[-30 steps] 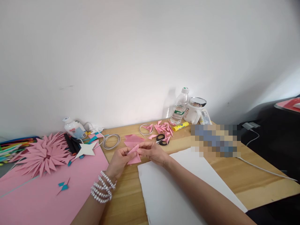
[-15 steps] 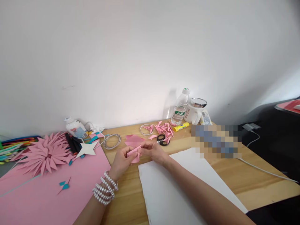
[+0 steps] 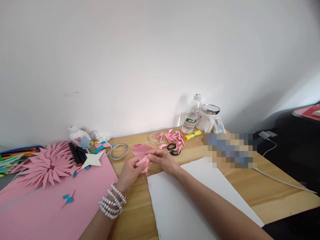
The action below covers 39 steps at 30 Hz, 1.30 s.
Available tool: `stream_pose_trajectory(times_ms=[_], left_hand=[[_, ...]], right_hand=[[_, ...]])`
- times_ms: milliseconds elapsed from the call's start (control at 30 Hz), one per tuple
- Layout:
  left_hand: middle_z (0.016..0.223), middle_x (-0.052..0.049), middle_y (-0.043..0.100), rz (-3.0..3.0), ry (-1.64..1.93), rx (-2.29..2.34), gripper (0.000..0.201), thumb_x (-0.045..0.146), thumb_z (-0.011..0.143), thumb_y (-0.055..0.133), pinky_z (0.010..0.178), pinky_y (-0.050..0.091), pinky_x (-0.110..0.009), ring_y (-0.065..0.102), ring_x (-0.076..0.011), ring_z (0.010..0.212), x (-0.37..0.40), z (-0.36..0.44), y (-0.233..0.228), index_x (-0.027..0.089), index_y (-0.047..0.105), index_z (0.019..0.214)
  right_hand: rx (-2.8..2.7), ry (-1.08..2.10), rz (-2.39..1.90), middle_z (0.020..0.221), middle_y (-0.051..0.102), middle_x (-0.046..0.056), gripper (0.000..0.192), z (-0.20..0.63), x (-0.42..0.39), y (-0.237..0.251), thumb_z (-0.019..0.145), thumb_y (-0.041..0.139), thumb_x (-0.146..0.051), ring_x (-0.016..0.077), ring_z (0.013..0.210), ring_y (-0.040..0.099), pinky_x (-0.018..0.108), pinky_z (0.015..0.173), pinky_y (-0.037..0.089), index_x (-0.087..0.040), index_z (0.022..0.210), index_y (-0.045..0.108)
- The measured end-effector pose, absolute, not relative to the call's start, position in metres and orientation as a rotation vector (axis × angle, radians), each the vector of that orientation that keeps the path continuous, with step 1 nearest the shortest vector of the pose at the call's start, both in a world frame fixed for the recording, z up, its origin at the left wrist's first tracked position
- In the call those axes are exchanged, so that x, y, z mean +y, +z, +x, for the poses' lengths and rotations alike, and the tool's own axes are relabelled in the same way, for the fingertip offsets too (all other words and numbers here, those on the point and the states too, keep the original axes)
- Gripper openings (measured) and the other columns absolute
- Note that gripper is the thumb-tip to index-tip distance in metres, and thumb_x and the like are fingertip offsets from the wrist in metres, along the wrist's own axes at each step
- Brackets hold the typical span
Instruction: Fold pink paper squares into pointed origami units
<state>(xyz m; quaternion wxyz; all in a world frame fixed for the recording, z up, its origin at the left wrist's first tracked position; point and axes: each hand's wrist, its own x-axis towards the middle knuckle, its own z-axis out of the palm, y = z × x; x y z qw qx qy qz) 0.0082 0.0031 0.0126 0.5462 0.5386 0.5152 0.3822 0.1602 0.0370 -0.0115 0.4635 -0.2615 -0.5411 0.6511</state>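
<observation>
A small folded piece of pink paper (image 3: 143, 162) is held between my two hands above the wooden table. My left hand (image 3: 131, 170) pinches its left side, thumb lying across the front. The fingertips of my right hand (image 3: 163, 161) grip the upper right edge of the same paper. Just behind my hands lies flat pink paper (image 3: 141, 149). Black-handled scissors (image 3: 173, 149) rest to the right of it, partly hidden by folded pink paper pieces (image 3: 175, 136) in a pile.
A glue stick (image 3: 192, 135), a water bottle (image 3: 192, 115) and a white mug (image 3: 207, 120) stand or lie at the back. A white sheet (image 3: 180, 206) lies under my right forearm. Pink paper flowers (image 3: 50, 166) and a white paper star (image 3: 93, 160) are at left.
The pink paper has tilted slightly and my left thumb has shifted a little on it. Both hands stay in nearly the same place.
</observation>
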Motion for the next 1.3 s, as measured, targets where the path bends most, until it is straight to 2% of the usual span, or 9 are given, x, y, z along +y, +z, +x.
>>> stream_pose_trajectory(times_ms=[100,333,533,767,900,1000,1300], left_hand=[[0.064,-0.003,0.062,1.297,0.900,1.230,0.028,0.039,0.065,0.064,0.041,0.042,-0.022,0.057,-0.0132,0.049,0.003,0.009,0.014,0.012,0.059,0.074],[0.068,-0.004,0.064,1.351,0.910,1.230,0.027,0.039,0.068,0.062,0.042,0.042,-0.022,0.059,-0.0151,0.053,0.002,0.010,0.011,0.013,0.058,0.073],[0.069,-0.006,0.066,1.240,0.942,1.207,0.029,0.040,0.066,0.063,0.040,0.043,-0.022,0.062,-0.0165,0.053,0.002,0.008,0.008,0.012,0.056,0.073],[0.069,-0.006,0.067,1.230,0.945,1.209,0.029,0.039,0.066,0.064,0.041,0.044,-0.022,0.063,-0.0167,0.054,0.003,0.008,0.006,0.012,0.057,0.073],[0.068,-0.006,0.067,1.255,0.947,1.258,0.029,0.039,0.066,0.063,0.041,0.044,-0.023,0.062,-0.0166,0.052,0.003,0.009,0.004,0.012,0.058,0.073],[0.066,-0.005,0.066,1.286,0.964,1.297,0.028,0.040,0.065,0.063,0.041,0.045,-0.024,0.062,-0.0167,0.052,0.002,0.010,0.005,0.013,0.058,0.068],[0.065,-0.004,0.065,1.292,0.938,1.291,0.027,0.038,0.066,0.063,0.046,0.047,-0.025,0.061,-0.0169,0.055,0.001,0.013,0.007,0.013,0.056,0.066]], right_hand=[[-1.301,1.598,-0.666,0.062,0.061,-0.001,0.029,0.160,0.039,-0.015,0.066,0.064,-0.039,0.0105,0.056,0.054,0.026,0.061,0.044,-0.014,0.082,0.066],[-1.244,1.619,-0.681,0.051,0.057,-0.003,0.024,0.159,0.038,-0.015,0.064,0.067,-0.037,0.0090,0.050,0.052,0.029,0.067,0.044,-0.014,0.063,0.062],[-1.059,1.807,-0.622,0.065,0.062,0.002,0.035,0.157,0.038,-0.013,0.066,0.063,-0.046,0.0117,0.058,0.057,0.028,0.062,0.046,-0.013,0.078,0.064],[-1.144,1.746,-0.622,0.060,0.060,-0.001,0.023,0.159,0.039,-0.016,0.066,0.066,-0.036,0.0100,0.052,0.055,0.028,0.062,0.045,-0.014,0.070,0.062],[-1.151,1.704,-0.659,0.062,0.060,0.000,0.025,0.158,0.039,-0.018,0.066,0.066,-0.038,0.0102,0.053,0.055,0.028,0.062,0.045,-0.013,0.065,0.061],[-1.140,1.687,-0.669,0.063,0.061,0.000,0.025,0.156,0.039,-0.018,0.065,0.066,-0.037,0.0102,0.053,0.055,0.028,0.062,0.045,-0.013,0.069,0.062],[-1.162,1.605,-0.725,0.054,0.058,-0.001,0.023,0.155,0.039,-0.022,0.065,0.068,-0.033,0.0105,0.048,0.054,0.026,0.055,0.041,-0.013,0.062,0.058]])
